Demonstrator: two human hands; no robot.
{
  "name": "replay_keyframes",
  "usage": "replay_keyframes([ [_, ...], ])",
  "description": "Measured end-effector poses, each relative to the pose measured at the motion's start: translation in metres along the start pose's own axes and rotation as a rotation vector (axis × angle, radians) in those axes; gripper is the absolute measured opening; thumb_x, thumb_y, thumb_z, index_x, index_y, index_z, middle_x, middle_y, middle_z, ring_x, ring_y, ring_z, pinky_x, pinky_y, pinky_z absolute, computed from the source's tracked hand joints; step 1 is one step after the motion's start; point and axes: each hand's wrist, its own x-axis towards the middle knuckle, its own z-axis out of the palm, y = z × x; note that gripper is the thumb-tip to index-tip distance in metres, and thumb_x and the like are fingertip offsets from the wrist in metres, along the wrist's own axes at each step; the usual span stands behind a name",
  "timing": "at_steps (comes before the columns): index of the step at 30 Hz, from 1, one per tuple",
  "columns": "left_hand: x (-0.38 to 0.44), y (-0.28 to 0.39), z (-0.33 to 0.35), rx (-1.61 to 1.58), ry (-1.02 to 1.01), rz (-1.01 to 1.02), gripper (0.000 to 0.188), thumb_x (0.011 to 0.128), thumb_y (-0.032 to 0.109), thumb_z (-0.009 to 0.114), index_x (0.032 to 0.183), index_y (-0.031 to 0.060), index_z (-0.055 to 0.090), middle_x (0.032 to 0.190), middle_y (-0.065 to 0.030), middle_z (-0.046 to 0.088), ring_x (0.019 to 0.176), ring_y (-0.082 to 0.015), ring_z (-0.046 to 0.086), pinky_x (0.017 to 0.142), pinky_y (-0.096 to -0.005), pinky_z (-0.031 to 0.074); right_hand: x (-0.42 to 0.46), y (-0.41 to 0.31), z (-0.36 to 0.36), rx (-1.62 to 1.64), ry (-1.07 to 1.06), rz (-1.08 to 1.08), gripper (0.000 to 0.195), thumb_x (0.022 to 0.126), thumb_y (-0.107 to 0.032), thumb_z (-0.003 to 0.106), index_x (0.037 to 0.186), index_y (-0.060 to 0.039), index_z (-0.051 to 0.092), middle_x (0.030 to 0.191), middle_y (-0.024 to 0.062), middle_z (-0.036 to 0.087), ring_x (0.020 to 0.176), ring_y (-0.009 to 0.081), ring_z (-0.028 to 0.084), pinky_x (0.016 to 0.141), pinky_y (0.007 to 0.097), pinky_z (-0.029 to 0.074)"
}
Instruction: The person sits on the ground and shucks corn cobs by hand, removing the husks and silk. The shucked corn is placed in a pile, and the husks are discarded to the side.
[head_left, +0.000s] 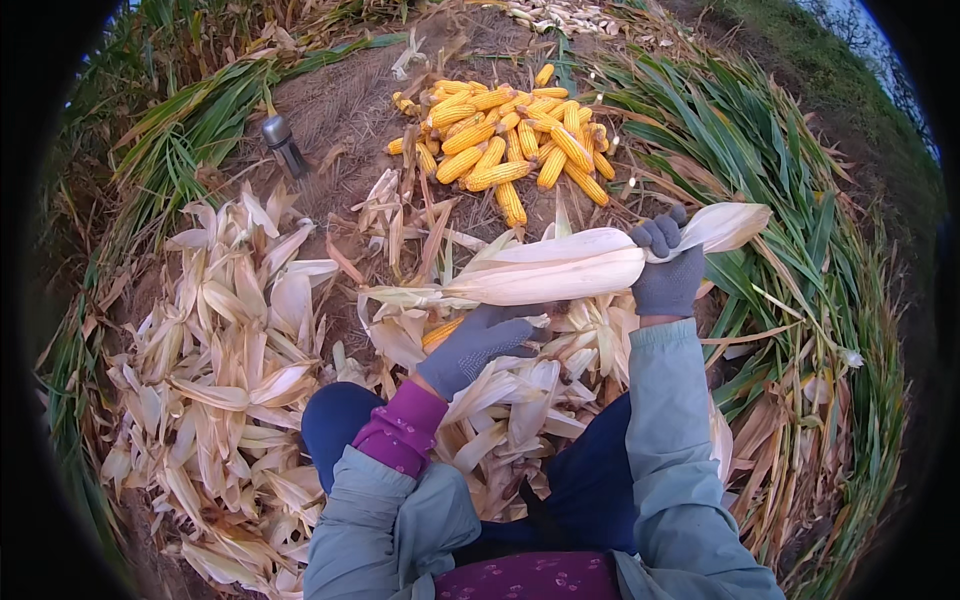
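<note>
My right hand (667, 262), in a grey work glove, is closed round pale corn husk leaves (555, 270) that stretch leftward in front of me, with a loose end sticking out past the fist on the right. Below them my left hand (480, 345), gloved in grey too, is closed round the right part of a yellow ear of corn (441, 334); its fingers are partly hidden by husk. Between my knees lie stripped dry husks (517, 405). Further ahead, husked yellow corn ears (495, 135) form a pile on the soil.
A big heap of dry husks (225, 375) lies at the left. Beyond it a metal-topped flask or bottle (281, 142) stands on the ground. Cut green corn stalks (802, 247) border the right side, and more stalks (195, 127) lie at the upper left.
</note>
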Motion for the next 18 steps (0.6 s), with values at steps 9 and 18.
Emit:
replay_keyframes([
  [9, 0.02, -0.019, -0.003, -0.448, -0.084, 0.13, 0.069, 0.089, 0.05, 0.049, 0.138, 0.0045, 0.03, 0.138, -0.0148, 0.038, 0.128, -0.0369, 0.036, 0.103, -0.0559, 0.031, -0.015, 0.053, -0.008, -0.399, 0.08, 0.083, 0.038, 0.093, -0.039, 0.044, 0.103, -0.0037, 0.054, 0.082, 0.011, 0.056, 0.077, 0.0271, 0.055, 0.078, 0.045, 0.045],
  [18, 0.038, -0.018, -0.003, -0.655, 0.351, 0.17, 0.047, 0.091, 0.024, 0.054, 0.127, -0.0015, 0.04, 0.118, -0.0184, 0.053, 0.108, -0.0308, 0.054, 0.096, -0.0443, 0.044, -0.027, 0.091, 0.001, -0.749, 0.079, 0.075, 0.042, 0.098, -0.033, 0.033, 0.103, 0.0025, 0.055, 0.096, 0.0129, 0.061, 0.09, 0.0203, 0.058, 0.087, 0.0316, 0.044],
])
